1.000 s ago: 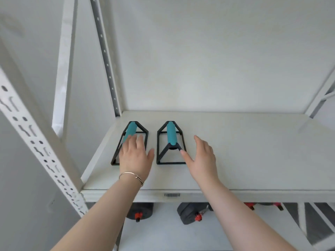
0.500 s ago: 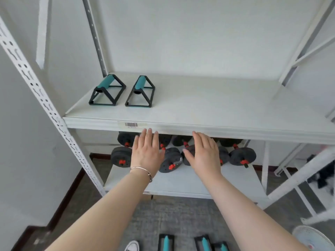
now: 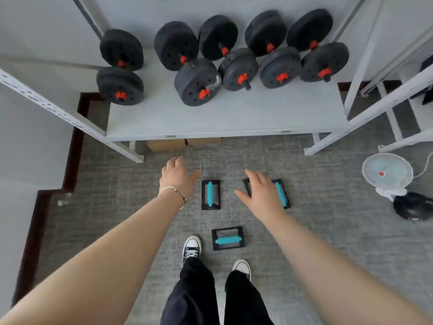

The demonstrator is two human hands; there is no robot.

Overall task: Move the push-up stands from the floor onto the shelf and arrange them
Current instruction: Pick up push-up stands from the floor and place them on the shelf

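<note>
Three black push-up stands with teal grips lie on the grey carpet. One stand (image 3: 210, 194) is in the middle, just right of my left hand (image 3: 178, 175), which is open and holds nothing. A second stand (image 3: 280, 194) is partly covered by my right hand (image 3: 262, 193), open with fingers spread above it. The third stand (image 3: 228, 238) lies crosswise near my shoes. The upper shelf with the two placed stands is out of view.
The low shelf board (image 3: 225, 120) carries several black dumbbells (image 3: 199, 80) with red collars. White shelf uprights (image 3: 54, 109) slant at both sides. A cardboard box (image 3: 182, 144) sits under the shelf. A small white fan (image 3: 386, 174) stands on the right.
My view has dropped from the upper shelf to the floor. Both hands have come down from the shelf edge to hover over the stands on the carpet.
</note>
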